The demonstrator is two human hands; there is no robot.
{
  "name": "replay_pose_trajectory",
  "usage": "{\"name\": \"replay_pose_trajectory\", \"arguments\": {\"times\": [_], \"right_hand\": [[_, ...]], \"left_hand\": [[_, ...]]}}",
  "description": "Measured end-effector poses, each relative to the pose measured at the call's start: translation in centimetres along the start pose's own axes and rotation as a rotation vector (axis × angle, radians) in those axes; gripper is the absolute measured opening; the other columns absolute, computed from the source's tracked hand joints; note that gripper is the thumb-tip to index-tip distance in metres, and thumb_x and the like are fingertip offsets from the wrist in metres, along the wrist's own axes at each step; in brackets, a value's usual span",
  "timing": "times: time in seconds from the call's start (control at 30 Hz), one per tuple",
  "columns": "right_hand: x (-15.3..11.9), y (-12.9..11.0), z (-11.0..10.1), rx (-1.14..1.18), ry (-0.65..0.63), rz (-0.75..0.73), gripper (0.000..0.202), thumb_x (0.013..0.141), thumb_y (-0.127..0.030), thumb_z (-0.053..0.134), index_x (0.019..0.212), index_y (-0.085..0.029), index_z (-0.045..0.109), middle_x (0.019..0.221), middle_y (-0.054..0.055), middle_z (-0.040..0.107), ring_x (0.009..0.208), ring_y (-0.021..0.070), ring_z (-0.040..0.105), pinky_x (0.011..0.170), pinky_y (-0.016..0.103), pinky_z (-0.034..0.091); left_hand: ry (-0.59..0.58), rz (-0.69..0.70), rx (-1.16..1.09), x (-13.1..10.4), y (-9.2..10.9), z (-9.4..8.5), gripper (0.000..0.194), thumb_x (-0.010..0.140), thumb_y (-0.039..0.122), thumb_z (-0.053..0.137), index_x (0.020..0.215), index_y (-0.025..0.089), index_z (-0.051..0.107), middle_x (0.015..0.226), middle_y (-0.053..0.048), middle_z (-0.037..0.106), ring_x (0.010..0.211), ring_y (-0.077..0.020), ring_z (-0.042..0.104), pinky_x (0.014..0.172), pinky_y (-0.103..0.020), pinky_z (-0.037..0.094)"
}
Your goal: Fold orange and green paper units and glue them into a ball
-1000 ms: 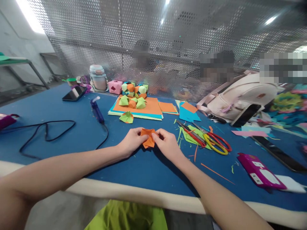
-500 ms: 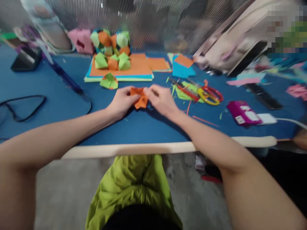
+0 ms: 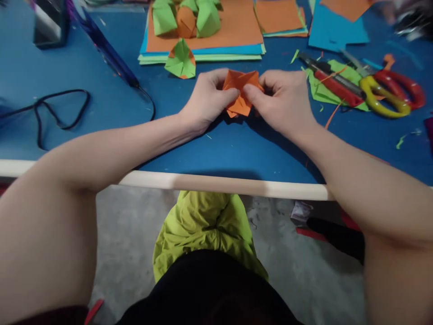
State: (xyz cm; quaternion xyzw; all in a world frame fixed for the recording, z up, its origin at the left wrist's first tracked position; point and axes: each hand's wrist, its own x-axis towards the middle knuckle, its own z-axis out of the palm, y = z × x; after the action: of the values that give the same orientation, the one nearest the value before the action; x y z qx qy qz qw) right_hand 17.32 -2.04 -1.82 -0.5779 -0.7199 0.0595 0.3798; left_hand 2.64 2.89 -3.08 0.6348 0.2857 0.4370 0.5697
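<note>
An orange piece of folded paper (image 3: 241, 81) is held just above the blue table, its creases and pointed corners facing me. My left hand (image 3: 211, 97) grips its left side, thumb pressed on the front face. On the other side, my right hand (image 3: 282, 99) pinches the paper with its thumb near the middle; the fingers behind are partly hidden. A small green and orange folded paper piece (image 3: 182, 63) lies to the left, beyond my left hand. Farther back, several green and orange folded pieces (image 3: 186, 21) sit on a stack of coloured paper (image 3: 237, 38).
Right of my hands lie a red utility knife (image 3: 338, 83), scissors with red and yellow handles (image 3: 385, 97) and green paper scraps (image 3: 324, 92). Blue paper sheets (image 3: 333, 31) lie behind them. At left are a dark blue rod (image 3: 108, 49) and a black cord (image 3: 61, 92). A pale edge (image 3: 216, 183) borders the table.
The view has tilted down and closer, so the table items shift up and outward. My right thumb now lies farther over the orange paper, whose pointed folds show more openly.
</note>
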Motion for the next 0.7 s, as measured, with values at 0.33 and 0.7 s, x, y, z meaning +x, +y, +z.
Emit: {"name": "replay_pose_trajectory", "arguments": {"times": [0.33, 0.7], "right_hand": [[0.1, 1.0, 0.3, 0.411, 0.031, 0.339, 0.044, 0.087, -0.05, 0.043, 0.059, -0.021, 0.061, 0.048, 0.003, 0.053, 0.044, 0.0132, 0.05, 0.048, 0.03, 0.037], [4.6, -5.0, 1.6, 0.316, -0.064, 0.148, 0.019, 0.082, -0.036, 0.052, 0.075, -0.021, 0.062, 0.066, 0.001, 0.063, 0.057, 0.0141, 0.059, 0.061, 0.031, 0.05]], "left_hand": [[0.03, -0.035, 0.12, -0.6, -0.4, -0.8, 0.016, 0.068, 0.006, 0.05, 0.082, 0.015, 0.051, 0.074, 0.001, 0.057, 0.068, -0.0096, 0.053, 0.062, -0.02, 0.043], [-0.654, 0.251, 0.215, -5.6, 8.0, 0.8, 0.014, 0.072, 0.008, 0.048, 0.07, 0.021, 0.043, 0.077, -0.001, 0.055, 0.073, -0.0127, 0.052, 0.071, -0.021, 0.045]]}}
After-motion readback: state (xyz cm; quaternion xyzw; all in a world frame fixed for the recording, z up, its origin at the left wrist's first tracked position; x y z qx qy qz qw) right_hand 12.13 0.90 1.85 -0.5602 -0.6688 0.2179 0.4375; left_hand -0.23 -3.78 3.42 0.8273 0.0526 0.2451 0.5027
